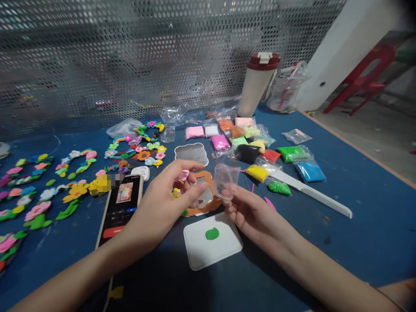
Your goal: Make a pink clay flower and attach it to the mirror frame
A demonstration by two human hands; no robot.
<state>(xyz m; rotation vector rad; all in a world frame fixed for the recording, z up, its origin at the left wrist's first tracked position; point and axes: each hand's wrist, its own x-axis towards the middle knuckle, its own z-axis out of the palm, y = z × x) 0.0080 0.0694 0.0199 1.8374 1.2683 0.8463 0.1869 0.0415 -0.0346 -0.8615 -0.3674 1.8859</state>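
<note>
In the head view, we see our right hand [248, 208] pinching a small clear plastic bag [224, 182] by its near end, just right of our left hand [175, 186], whose thumb and fingers stand apart, gripping nothing we can make out. A brown frame [203, 211] lies on the worktop [364, 234] behind the left fingers. On the near side, a white tray [201, 255] runs lengthwise left to right, its green piece [212, 234] closer to our right hand.

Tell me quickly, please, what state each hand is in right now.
Left hand: loosely open, no clear grip visible.
Right hand: closed, pinching a small, clear, squarish plastic piece.
</note>
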